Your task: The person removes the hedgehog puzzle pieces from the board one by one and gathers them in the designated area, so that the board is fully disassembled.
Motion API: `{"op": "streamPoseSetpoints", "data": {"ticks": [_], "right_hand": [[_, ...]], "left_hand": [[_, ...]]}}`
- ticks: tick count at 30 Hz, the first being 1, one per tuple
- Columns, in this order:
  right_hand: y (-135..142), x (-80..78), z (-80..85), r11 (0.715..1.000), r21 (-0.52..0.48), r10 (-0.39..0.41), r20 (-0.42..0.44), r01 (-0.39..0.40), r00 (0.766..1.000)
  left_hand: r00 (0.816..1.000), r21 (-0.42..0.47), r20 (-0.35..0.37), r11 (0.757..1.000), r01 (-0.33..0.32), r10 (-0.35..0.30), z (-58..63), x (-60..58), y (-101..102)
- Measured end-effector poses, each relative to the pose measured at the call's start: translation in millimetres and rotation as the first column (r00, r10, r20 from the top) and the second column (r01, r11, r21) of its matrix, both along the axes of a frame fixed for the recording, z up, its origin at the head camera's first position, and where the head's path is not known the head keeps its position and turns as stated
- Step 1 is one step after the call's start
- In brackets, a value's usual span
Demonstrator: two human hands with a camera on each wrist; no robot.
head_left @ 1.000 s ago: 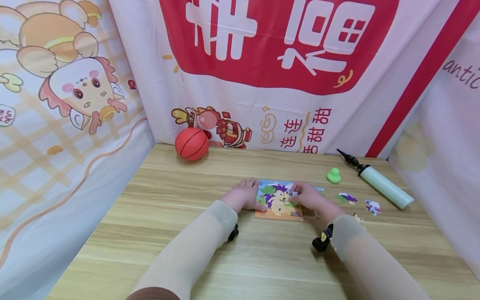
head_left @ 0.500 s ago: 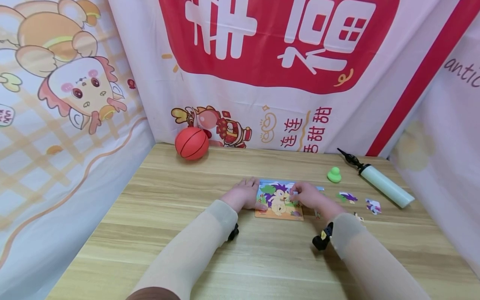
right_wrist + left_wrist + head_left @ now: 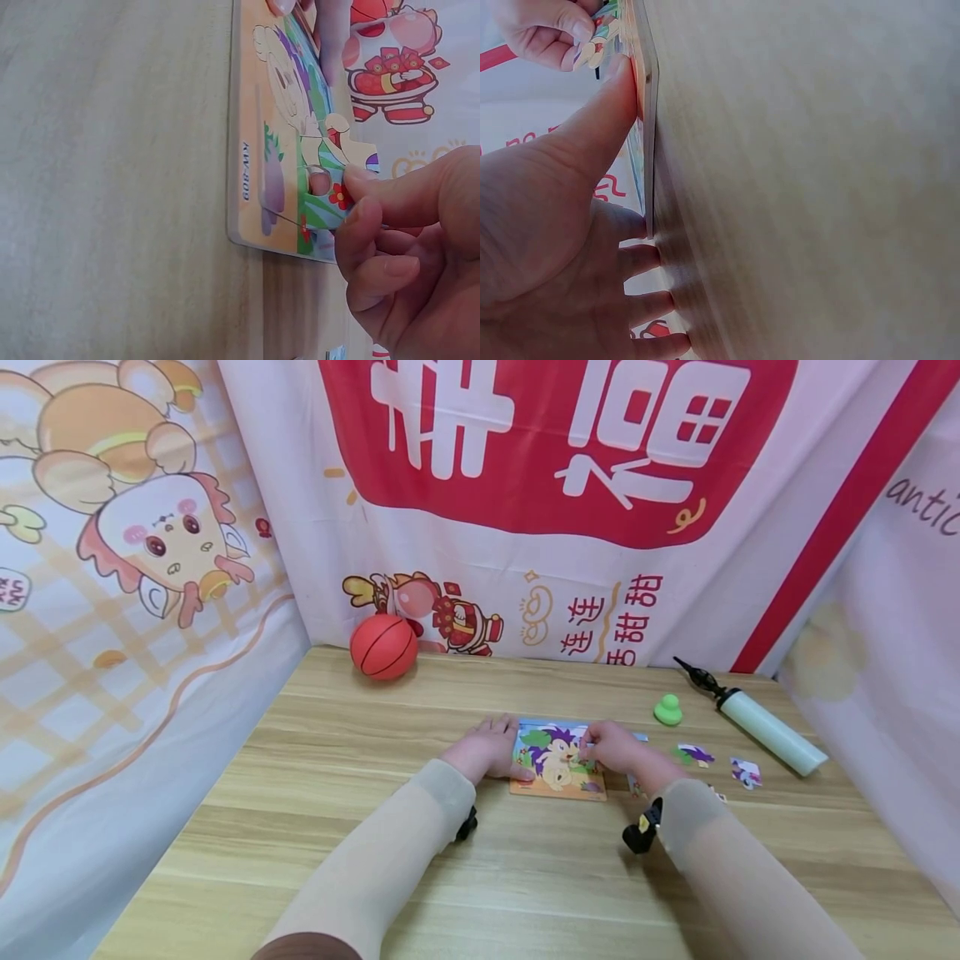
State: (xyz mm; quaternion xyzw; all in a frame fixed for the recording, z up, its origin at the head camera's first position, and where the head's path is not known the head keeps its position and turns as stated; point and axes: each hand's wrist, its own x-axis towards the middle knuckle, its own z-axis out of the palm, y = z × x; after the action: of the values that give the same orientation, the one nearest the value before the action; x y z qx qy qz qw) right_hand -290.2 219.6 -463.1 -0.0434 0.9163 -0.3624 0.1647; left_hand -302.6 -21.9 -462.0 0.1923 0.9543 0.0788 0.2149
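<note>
R hand (image 3: 613, 747) now slightly fwd, puzzle pc. (image 3: 328, 211) in pinch at board (image 3: 558, 791); L hand (image 3: 491, 750) spread at edge

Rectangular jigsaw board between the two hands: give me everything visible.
The thin, rectangular jigsaw board, card or wood by look, has rounded corners, an orange near border, blue far border and a purple-haired cartoon animal picture. It lies flat on the wood-grain table. The left hand rests its thumb on it; the right hand pinches a multicoloured jigsaw piece over its right side.

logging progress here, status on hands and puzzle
Left hand touches hedgehog puzzle board. Right hand pinches red-flower piece over it, seating unclear. No obstruction seen.
</note>
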Motion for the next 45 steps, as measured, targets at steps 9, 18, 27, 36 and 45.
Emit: {"op": "streamPoseSetpoints", "data": {"ticks": [9, 18, 27, 36, 45], "right_hand": [[4.5, 0.6, 8.8, 0.995, -0.096, -0.009, 0.073, 0.016, 0.997], [21.4, 9.5, 17.9, 0.991, -0.132, -0.001, 0.038, 0.006, 0.999], [88.8, 24.9, 34.3, 0.991, -0.133, -0.005, -0.040, -0.001, 0.999], [166.8, 59.5, 46.0, 0.996, -0.062, -0.070, 0.006, 0.070, 0.998], [221.2, 100.0, 35.9, 0.988, -0.045, -0.150, 0.029, 0.151, 0.988]], "left_hand": [[1.000, 0.011, -0.005, 1.000, 0.005, -0.005, 1.1, 0.3, 1.1], [1.000, 0.001, -0.003, 1.000, 0.017, -0.017, -1.1, 1.1, 3.4], [0.999, -0.017, 0.027, 1.000, -0.019, 0.019, -8.2, -6.5, 2.6], [0.999, -0.019, 0.031, 1.000, -0.024, 0.025, -15.4, -12.3, 2.1], [1.000, 0.011, -0.018, 1.000, 0.002, -0.002, -3.5, -2.4, 0.6]]}}
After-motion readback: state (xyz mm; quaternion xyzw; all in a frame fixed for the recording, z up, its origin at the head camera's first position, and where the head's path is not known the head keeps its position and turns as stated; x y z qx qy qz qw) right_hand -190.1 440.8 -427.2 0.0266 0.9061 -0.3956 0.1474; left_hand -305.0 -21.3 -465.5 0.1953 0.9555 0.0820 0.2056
